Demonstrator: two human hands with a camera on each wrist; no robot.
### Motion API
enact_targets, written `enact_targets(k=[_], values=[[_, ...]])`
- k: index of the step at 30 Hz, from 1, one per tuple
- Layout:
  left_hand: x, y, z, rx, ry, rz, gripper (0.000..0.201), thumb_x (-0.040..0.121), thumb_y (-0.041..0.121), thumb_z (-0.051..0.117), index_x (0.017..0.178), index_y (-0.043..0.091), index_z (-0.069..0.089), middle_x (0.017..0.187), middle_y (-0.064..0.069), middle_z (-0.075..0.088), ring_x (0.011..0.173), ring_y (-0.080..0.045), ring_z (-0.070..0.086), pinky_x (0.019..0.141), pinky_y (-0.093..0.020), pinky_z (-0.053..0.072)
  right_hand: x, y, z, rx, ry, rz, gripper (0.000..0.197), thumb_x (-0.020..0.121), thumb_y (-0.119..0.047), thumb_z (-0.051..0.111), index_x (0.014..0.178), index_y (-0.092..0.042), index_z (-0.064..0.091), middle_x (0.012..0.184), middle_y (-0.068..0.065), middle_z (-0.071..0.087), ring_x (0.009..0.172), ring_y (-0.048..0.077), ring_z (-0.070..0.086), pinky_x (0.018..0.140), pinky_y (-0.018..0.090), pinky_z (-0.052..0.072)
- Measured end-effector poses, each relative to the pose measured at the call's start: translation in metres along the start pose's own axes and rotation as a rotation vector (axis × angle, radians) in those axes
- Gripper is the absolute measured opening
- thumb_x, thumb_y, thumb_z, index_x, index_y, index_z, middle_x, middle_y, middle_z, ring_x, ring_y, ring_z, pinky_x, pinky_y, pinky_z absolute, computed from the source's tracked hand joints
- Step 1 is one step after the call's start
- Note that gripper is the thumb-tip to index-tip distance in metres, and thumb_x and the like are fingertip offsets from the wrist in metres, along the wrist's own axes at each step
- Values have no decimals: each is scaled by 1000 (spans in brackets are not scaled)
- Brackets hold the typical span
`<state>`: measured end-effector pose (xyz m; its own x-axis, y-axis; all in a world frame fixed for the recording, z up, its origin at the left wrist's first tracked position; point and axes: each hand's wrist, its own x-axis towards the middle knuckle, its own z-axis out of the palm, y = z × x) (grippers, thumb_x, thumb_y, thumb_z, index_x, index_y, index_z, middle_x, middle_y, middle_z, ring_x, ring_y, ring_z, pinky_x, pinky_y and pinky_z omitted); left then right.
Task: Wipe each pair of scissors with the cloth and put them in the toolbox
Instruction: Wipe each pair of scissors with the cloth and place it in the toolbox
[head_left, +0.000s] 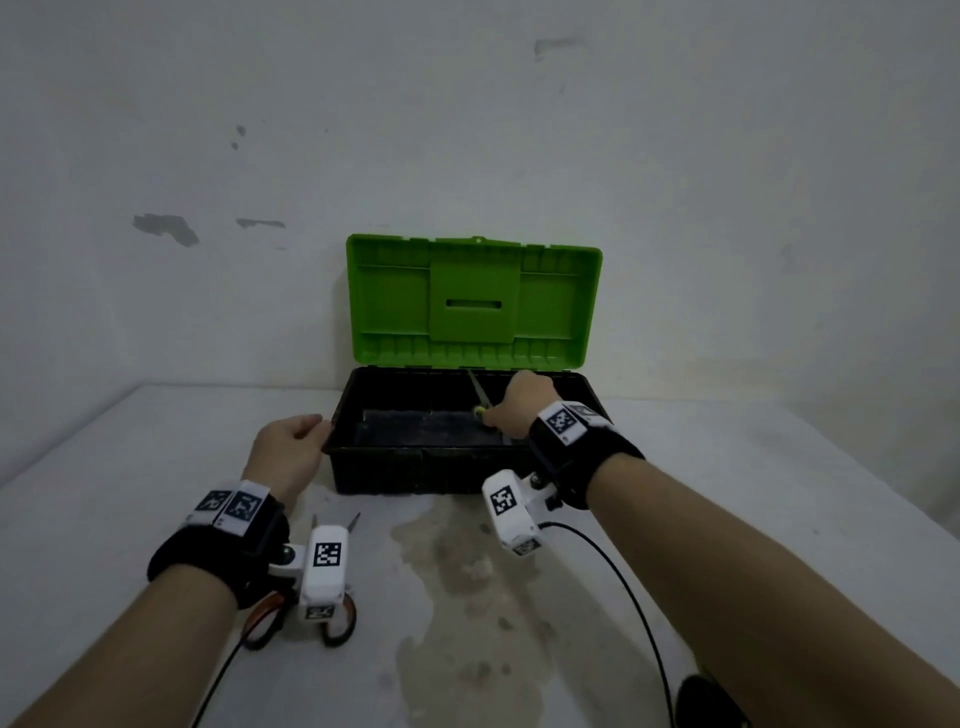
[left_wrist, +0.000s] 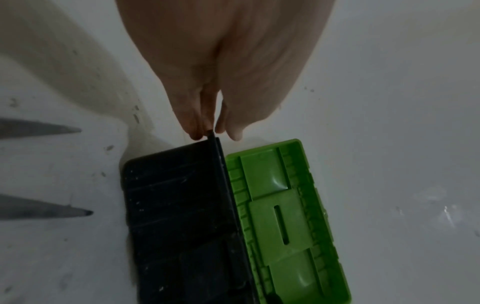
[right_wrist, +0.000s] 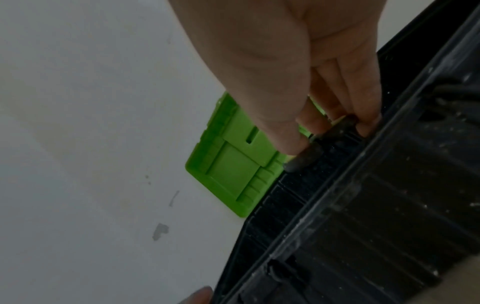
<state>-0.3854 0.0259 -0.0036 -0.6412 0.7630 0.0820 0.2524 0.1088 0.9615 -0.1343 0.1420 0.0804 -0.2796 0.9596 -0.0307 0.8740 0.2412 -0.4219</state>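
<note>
We see the scissors (head_left: 480, 400) at frame centre, grey blades pointing up, held over the black toolbox (head_left: 415, 470) by our right hand (head_left: 519, 402), fingers curled round the dark handle. Our left hand (head_left: 288, 447) pinches the box's left rim. Orange-handled scissors (head_left: 337, 618) lie lower left on the table (head_left: 727, 493).

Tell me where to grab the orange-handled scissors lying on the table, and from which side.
Take the orange-handled scissors by the handle loops, coming from the near edge of the table. The loops face the person; the blades lie spread open, tips pointing toward the toolbox, so approaching from there meets the points. The left hand is nearest.
</note>
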Motion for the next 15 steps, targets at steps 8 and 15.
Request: enact_targets(k=[8,15], values=[[9,-13,0,-96,-46,30,30,87,5,71,117,0,69,109,-15,72,103,-26,69,103,-41,50,30,-16,41,-118,-80,-30,39,77,-42,76,59,-13,58,61,5,65,54,20,63,56,27,54],[12,-17,1,-152,-57,34,30,87,4,72,116,0,70,104,-13,73,94,-23,70,100,-39,51,49,-27,59,-220,-153,-33,42,64,-49,81,50,-15,63,54,5,67,55,27,67,64,48,59]])
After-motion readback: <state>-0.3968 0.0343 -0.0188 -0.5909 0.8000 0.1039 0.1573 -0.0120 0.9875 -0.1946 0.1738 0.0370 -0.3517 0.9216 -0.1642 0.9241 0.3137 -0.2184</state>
